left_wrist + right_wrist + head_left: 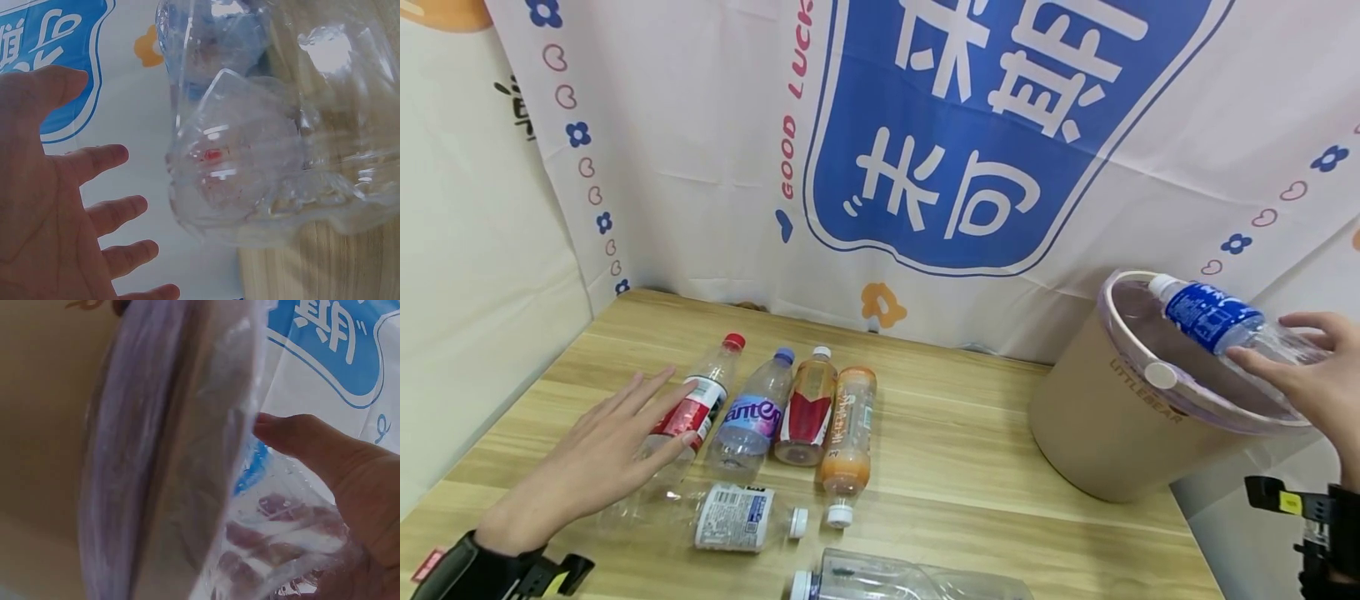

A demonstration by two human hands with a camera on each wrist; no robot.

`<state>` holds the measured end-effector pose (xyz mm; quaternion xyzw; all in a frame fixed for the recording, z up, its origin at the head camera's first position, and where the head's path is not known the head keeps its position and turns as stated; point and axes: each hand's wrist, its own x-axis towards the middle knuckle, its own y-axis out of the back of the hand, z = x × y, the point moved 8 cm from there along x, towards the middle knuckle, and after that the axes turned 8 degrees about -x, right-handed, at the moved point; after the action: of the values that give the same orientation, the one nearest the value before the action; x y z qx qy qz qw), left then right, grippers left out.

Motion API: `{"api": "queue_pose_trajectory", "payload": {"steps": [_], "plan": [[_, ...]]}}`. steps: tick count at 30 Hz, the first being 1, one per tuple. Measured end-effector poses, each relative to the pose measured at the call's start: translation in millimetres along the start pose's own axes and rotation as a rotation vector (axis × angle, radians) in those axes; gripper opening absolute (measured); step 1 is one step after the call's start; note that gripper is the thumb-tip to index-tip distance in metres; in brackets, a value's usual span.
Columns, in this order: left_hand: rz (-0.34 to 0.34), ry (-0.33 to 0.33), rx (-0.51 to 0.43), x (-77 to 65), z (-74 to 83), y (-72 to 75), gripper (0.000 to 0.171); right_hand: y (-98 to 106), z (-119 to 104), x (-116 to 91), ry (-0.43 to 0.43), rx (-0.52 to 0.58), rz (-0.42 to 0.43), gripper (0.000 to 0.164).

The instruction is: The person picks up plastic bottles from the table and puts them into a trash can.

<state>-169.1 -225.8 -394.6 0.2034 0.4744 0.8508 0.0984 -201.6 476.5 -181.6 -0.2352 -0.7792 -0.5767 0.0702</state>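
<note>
My right hand (1326,379) grips a clear plastic bottle with a blue label (1213,317) by its lower part, cap pointing left. The bottle is tilted across the mouth of a beige trash bin (1090,417). In the right wrist view, the thumb and fingers wrap round the clear bottle (281,531), partly behind the bin liner (212,456). My left hand (598,454) reaches over the bottles at left with its fingers spread straight, partly covering a red-capped bottle (703,400). The left wrist view shows those spread fingers (115,215) apart from a clear bottle (250,150).
Beside the red-capped bottle lie a blue-capped bottle (752,417), a red-labelled bottle (807,412) and an orange bottle (848,433). Nearer are a white-labelled bottle (733,518) and a large clear bottle (910,579). A printed cloth (722,225) hangs behind the wooden table (955,467).
</note>
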Motion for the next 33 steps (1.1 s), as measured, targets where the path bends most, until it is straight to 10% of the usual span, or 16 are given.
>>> {"api": "queue_pose_trajectory", "payload": {"steps": [22, 33], "plan": [[0.000, 0.008, -0.007, 1.0, 1.6, 0.1, 0.069, -27.2, -39.6, -11.0, 0.111, -0.126, -0.080, 0.053], [0.005, -0.009, 0.001, 3.7, 6.6, 0.4, 0.066, -30.0, -117.1, -38.4, 0.405, -0.016, 0.039, 0.045]]}}
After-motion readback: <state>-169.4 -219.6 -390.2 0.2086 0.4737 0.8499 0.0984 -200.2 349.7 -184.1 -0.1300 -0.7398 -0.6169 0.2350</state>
